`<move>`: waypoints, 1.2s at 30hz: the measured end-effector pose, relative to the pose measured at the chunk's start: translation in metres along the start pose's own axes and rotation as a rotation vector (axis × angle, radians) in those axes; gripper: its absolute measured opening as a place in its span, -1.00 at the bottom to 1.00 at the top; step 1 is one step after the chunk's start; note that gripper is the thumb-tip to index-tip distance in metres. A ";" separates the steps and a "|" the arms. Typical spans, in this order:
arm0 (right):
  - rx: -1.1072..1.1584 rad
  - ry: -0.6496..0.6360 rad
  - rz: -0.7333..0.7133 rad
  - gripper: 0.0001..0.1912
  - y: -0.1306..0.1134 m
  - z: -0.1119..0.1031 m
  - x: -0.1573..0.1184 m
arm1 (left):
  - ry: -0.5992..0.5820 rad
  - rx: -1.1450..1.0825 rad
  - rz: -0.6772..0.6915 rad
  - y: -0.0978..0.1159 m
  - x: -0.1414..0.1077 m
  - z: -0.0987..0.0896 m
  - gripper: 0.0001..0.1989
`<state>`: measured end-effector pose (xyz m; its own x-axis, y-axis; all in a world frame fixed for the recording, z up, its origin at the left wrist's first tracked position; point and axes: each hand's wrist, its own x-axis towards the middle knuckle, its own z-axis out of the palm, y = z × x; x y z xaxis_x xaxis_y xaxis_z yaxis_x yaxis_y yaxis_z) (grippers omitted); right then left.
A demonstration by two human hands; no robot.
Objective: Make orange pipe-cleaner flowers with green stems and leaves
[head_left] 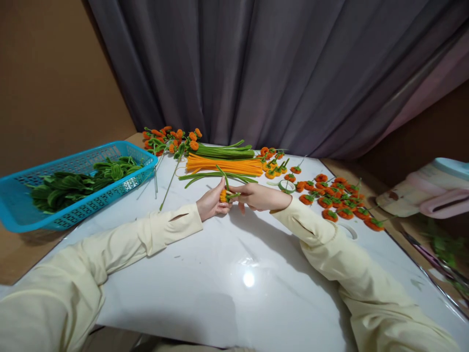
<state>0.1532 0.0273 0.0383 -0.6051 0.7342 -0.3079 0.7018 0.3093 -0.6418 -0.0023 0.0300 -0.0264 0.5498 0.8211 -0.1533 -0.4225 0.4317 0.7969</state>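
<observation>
Over the middle of the white table, my left hand point(212, 201) grips a small yellow-orange pipe-cleaner pumpkin point(223, 196). A green pipe cleaner point(224, 179) stands up from it, and another green end sticks out to the right. My right hand point(258, 196) closes its fingers at that right side, pinching the green end; its fingertips are partly hidden. Just behind both hands lie loose green pipe cleaners point(205, 176), a bundle of orange pipe cleaners point(225, 165) and a bundle of green ones point(223, 152).
At left, a blue basket point(82, 208) holds green leaves. Orange flower-like pieces on stems point(176, 139) lie at the back left. Several finished orange pumpkins point(326, 201), yellow ones point(273, 172) and a tape roll point(287, 186) are at right, near a pale tumbler point(410, 188).
</observation>
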 end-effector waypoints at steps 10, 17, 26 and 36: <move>-0.017 0.010 -0.009 -0.62 -0.001 -0.001 0.000 | -0.088 -0.009 -0.092 0.005 0.002 -0.005 -0.53; 0.055 0.022 -0.047 -0.56 0.003 -0.001 0.002 | -0.067 -0.017 -0.083 0.007 0.002 -0.003 -0.59; 0.327 0.062 -0.025 -0.52 0.004 -0.005 0.002 | -0.071 -0.022 -0.083 0.004 0.002 -0.005 -0.67; 0.001 0.447 -0.329 -0.76 0.009 -0.015 0.004 | -0.050 0.006 -0.186 0.006 0.001 -0.005 -0.53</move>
<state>0.1626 0.0415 0.0418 -0.5733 0.7844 0.2370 0.5023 0.5649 -0.6546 -0.0077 0.0353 -0.0243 0.6533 0.7078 -0.2687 -0.3061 0.5716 0.7613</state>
